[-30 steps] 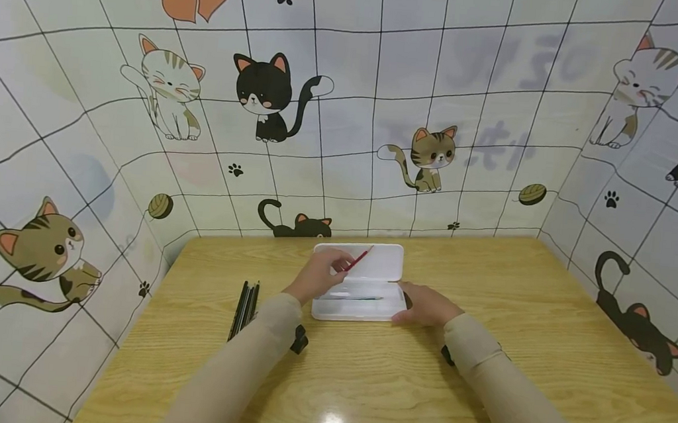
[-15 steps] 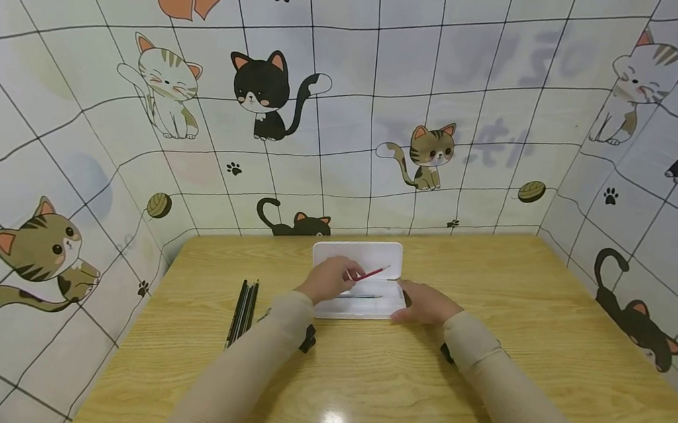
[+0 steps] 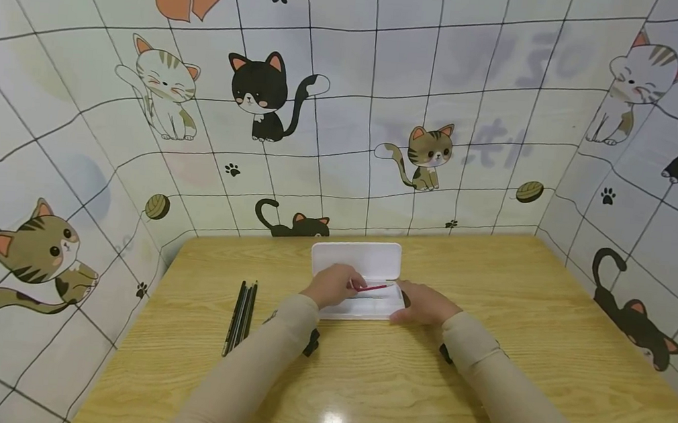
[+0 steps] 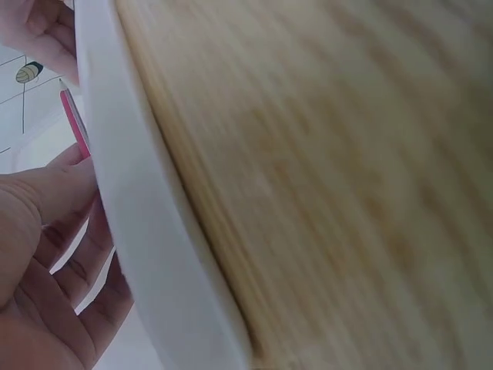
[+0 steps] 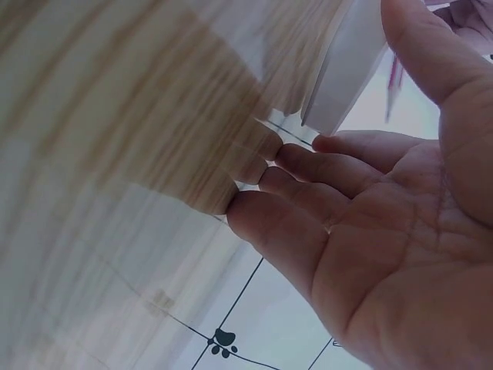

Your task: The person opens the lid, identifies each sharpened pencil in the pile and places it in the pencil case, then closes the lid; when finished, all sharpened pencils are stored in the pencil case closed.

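Observation:
A white pencil case (image 3: 383, 258) lies with its lid up near the back of the table. My left hand (image 3: 333, 285) pinches a red pencil (image 3: 373, 288) between thumb and fingers, low over the case's tray. In the left wrist view the pencil's sharpened tip (image 4: 63, 83) points away from the hand, and the case's front wall (image 4: 142, 185) hides part of the fingers. Another thin pencil (image 3: 370, 298) lies inside the tray. My right hand (image 3: 427, 305) grips the case's right end, thumb at the front corner and index finger at the back; its other fingers (image 5: 308, 196) stretch out beside the end wall.
Several dark pencils (image 3: 241, 313) lie side by side on the wooden table (image 3: 397, 389), left of the case and close to the left forearm. A cloth with printed cats (image 3: 258, 95) hangs behind the table and along both sides.
My left hand has moved right and down with the red pencil, which has swung from a steep slant to nearly level over the tray. The right hand stays on the case end.

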### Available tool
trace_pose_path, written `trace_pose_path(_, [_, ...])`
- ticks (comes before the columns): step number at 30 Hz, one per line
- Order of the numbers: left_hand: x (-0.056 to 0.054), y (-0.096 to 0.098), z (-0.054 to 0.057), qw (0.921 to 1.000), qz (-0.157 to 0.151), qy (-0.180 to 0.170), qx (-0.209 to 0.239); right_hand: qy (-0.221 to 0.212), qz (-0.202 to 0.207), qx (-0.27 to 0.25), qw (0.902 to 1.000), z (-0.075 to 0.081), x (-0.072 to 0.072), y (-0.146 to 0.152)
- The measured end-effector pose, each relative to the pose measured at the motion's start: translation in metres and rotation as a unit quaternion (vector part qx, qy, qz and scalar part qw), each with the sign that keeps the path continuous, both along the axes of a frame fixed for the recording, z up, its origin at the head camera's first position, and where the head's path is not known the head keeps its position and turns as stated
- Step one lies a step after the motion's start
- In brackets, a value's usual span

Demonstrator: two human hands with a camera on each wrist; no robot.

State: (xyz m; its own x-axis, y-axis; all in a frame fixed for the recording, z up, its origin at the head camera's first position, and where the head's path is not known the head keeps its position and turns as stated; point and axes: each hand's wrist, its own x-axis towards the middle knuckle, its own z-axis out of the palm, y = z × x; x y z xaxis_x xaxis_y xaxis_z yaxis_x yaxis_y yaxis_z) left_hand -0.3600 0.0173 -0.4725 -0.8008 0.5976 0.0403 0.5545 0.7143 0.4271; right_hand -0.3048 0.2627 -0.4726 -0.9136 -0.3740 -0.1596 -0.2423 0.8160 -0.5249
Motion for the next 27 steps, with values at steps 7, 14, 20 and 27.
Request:
trace_pose_path(7, [0.002,-0.001,0.000,1.0000,0.002,0.002,-0.007,0.002,0.003,0.000,1.0000,0.002,0.001,-0.003])
trace_pose_path(14, [0.001,-0.006,0.001,0.9998,-0.007,0.015,-0.008,0.005,0.003,0.002,1.0000,0.003,0.001,-0.004])
trace_pose_path(20, [-0.001,-0.017,0.005,0.9996,-0.014,0.026,-0.004,0.005,0.003,-0.002,1.0000,0.005,0.002,-0.004])
trace_pose_path(27, [-0.001,-0.043,0.011,0.9997,-0.009,0.023,0.009,0.003,0.000,0.001,1.0000,0.006,0.004,-0.004])
